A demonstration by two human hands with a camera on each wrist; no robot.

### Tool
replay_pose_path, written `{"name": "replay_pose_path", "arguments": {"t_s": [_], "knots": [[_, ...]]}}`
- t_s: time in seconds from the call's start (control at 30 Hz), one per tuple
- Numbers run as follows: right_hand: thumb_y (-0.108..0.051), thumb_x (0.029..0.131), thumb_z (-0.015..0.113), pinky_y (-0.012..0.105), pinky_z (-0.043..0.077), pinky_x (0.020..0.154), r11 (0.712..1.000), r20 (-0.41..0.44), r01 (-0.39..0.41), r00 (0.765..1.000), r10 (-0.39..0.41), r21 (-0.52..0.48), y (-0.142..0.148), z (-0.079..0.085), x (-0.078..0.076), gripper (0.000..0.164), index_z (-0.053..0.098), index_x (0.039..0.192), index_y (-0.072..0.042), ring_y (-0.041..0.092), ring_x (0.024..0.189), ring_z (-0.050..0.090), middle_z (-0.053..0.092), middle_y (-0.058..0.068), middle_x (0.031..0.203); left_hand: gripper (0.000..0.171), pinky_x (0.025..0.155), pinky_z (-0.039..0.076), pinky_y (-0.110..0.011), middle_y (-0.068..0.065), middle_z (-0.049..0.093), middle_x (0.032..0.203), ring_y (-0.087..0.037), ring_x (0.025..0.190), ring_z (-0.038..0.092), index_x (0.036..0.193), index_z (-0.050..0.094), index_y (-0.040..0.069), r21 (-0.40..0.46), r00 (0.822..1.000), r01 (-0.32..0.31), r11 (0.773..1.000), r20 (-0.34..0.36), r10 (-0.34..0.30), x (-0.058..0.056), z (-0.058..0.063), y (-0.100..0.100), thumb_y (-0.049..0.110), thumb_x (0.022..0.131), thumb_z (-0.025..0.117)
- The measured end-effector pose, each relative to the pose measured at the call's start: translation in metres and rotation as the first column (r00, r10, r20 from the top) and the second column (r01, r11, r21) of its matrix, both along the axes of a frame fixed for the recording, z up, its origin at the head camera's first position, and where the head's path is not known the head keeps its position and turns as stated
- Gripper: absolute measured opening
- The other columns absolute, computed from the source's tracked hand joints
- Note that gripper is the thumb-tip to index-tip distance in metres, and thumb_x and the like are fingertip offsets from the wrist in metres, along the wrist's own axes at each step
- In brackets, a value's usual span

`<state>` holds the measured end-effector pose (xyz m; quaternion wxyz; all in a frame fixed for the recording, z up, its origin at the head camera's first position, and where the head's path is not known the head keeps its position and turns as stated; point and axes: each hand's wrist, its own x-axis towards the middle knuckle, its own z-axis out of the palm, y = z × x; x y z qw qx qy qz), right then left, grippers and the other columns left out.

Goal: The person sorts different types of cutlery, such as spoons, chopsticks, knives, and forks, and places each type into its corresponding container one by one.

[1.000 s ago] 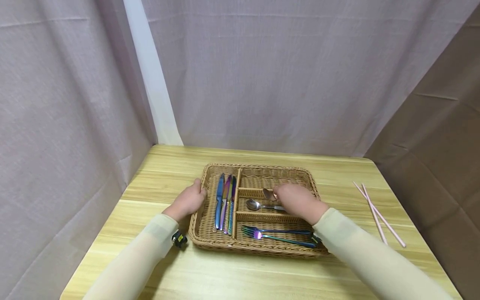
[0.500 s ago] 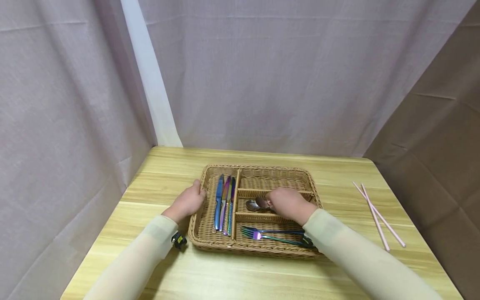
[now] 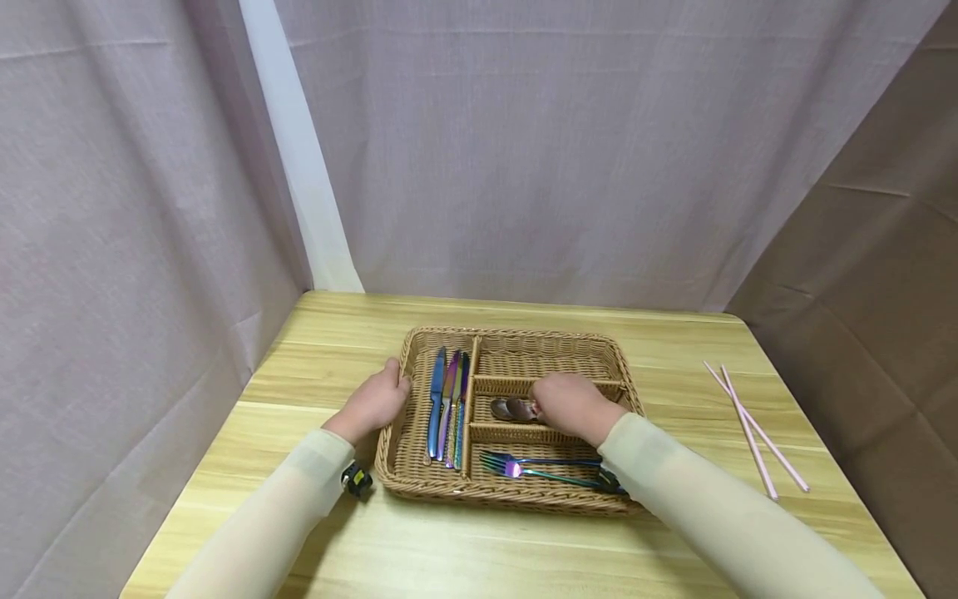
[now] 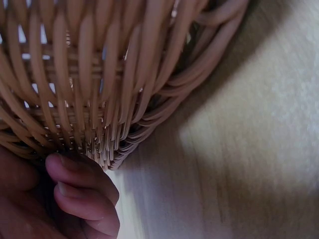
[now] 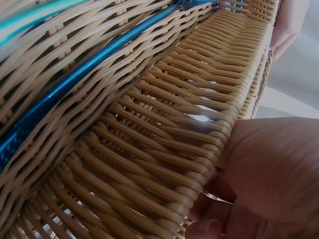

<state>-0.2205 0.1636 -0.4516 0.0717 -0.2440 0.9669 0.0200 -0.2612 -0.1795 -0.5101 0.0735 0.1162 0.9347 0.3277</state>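
A wicker cutlery tray (image 3: 509, 499) with compartments lies on the table. My left hand (image 3: 374, 398) grips its left side, thumb by the rim; in the left wrist view, curled fingers (image 4: 82, 186) press against the woven wall. Down in the middle right compartment, my right hand (image 3: 576, 405) pinches a spoon (image 3: 521, 409) by its handle, which the hand mostly hides. The spoon's bowl overlaps another spoon (image 3: 500, 408) lying there. In the right wrist view, the right hand (image 5: 274, 174) shows behind the wicker divider (image 5: 164, 114), fingers curled.
Several knives (image 3: 437, 399) lie in the tray's left compartment. Forks (image 3: 512, 468) with blue-green handles occupy the front right one, beneath the right wrist. Two pink chopsticks (image 3: 748, 424) lie crossed on the table, right of the tray. Curtains (image 3: 524, 166) stand behind the table.
My right hand has moved left and down with its spoon into the middle compartment, bringing its bowl beside the other spoon. The left hand has stayed on the tray.
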Motion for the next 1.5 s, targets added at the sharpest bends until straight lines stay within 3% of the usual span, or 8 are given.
{"name": "replay_pose_path", "arguments": {"t_s": [0.23, 0.47, 0.6, 0.83, 0.97, 1.13, 1.37, 1.5], "knots": [[-0.006, 0.096, 0.079, 0.040, 0.062, 0.062, 1.000, -0.001, -0.018, 1.000, 0.018, -0.003, -0.003, 0.001, 0.000, 0.031, 0.060, 0.075, -0.018, 0.016, 0.067, 0.057, 0.063, -0.002, 0.075, 0.038, 0.096, 0.061, -0.058, -0.028, 0.067, 0.117, -0.037, 0.103, 0.071, 0.139, 0.045, -0.002, 0.005, 1.000, -0.003, 1.000, 0.009, 0.003, -0.001, 0.002, 0.000, 0.029, 0.118, 0.039], [-0.010, 0.098, 0.080, 0.033, 0.054, 0.056, 1.000, 0.028, 0.001, 1.000, -0.001, -0.013, -0.001, 0.003, 0.000, 0.034, 0.059, 0.074, -0.018, 0.014, 0.064, 0.054, 0.058, -0.005, 0.072, 0.039, 0.096, 0.061, -0.058, -0.029, 0.068, 0.120, -0.039, 0.106, 0.072, 0.140, 0.044, -0.002, 0.007, 1.000, 0.007, 1.000, 0.013, -0.007, -0.001, 0.003, 0.000, 0.029, 0.118, 0.038], [-0.015, 0.100, 0.082, 0.031, 0.047, 0.055, 0.997, 0.035, 0.015, 0.999, -0.013, -0.069, 0.003, 0.012, 0.001, 0.038, 0.058, 0.071, -0.020, 0.012, 0.061, 0.050, 0.055, -0.006, 0.069, 0.041, 0.100, 0.059, -0.059, -0.031, 0.067, 0.123, -0.040, 0.110, 0.071, 0.142, 0.044, -0.003, 0.005, 1.000, 0.006, 1.000, 0.009, -0.006, -0.001, 0.003, 0.000, 0.029, 0.118, 0.038], [-0.014, 0.101, 0.077, 0.031, 0.041, 0.054, 0.991, -0.046, 0.031, 0.998, -0.037, -0.128, 0.020, 0.033, -0.002, 0.042, 0.054, 0.067, -0.022, 0.012, 0.057, 0.045, 0.052, -0.006, 0.064, 0.038, 0.094, 0.062, -0.055, -0.027, 0.067, 0.114, -0.035, 0.102, 0.071, 0.140, 0.044, -0.002, 0.014, 1.000, 0.012, 1.000, 0.024, -0.012, -0.001, 0.002, -0.001, 0.028, 0.118, 0.037], [-0.013, 0.102, 0.072, 0.033, 0.041, 0.055, 0.990, -0.066, 0.051, 0.996, -0.060, -0.129, 0.033, 0.042, -0.006, 0.041, 0.054, 0.066, -0.021, 0.013, 0.058, 0.046, 0.051, -0.005, 0.063, 0.036, 0.093, 0.061, -0.055, -0.024, 0.066, 0.109, -0.033, 0.098, 0.069, 0.137, 0.045, 0.000, 0.008, 1.000, 0.008, 1.000, 0.022, -0.008, -0.002, 0.002, -0.003, 0.029, 0.118, 0.037], [-0.014, 0.101, 0.071, 0.039, 0.048, 0.059, 0.983, -0.077, 0.096, 0.991, -0.109, -0.154, 0.056, 0.054, -0.007, 0.029, 0.064, 0.073, -0.020, 0.015, 0.063, 0.053, 0.061, -0.005, 0.071, 0.038, 0.096, 0.060, -0.057, -0.025, 0.067, 0.113, -0.034, 0.101, 0.070, 0.139, 0.044, -0.001, 0.012, 1.000, 0.009, 1.000, 0.024, -0.009, -0.001, 0.002, -0.003, 0.029, 0.118, 0.037], [-0.018, 0.104, 0.070, 0.042, 0.048, 0.060, 0.966, -0.097, 0.181, 0.975, -0.202, -0.185, 0.111, 0.064, -0.012, 0.022, 0.071, 0.083, -0.015, 0.017, 0.065, 0.054, 0.062, -0.003, 0.073, 0.043, 0.101, 0.059, -0.059, -0.031, 0.067, 0.123, -0.040, 0.110, 0.071, 0.145, 0.042, -0.004, 0.019, 1.000, 0.016, 1.000, 0.021, -0.017, -0.001, 0.002, -0.002, 0.030, 0.118, 0.037], [-0.018, 0.105, 0.067, 0.040, 0.045, 0.061, 0.955, -0.087, 0.222, 0.966, -0.243, -0.198, 0.141, 0.063, -0.013, 0.024, 0.071, 0.081, -0.017, 0.017, 0.065, 0.052, 0.061, -0.004, 0.073, 0.043, 0.096, 0.061, -0.057, -0.030, 0.067, 0.121, -0.038, 0.106, 0.072, 0.144, 0.042, -0.004, 0.028, 0.999, 0.018, 0.999, 0.032, -0.019, -0.001, -0.001, -0.003, 0.030, 0.118, 0.036]]}}
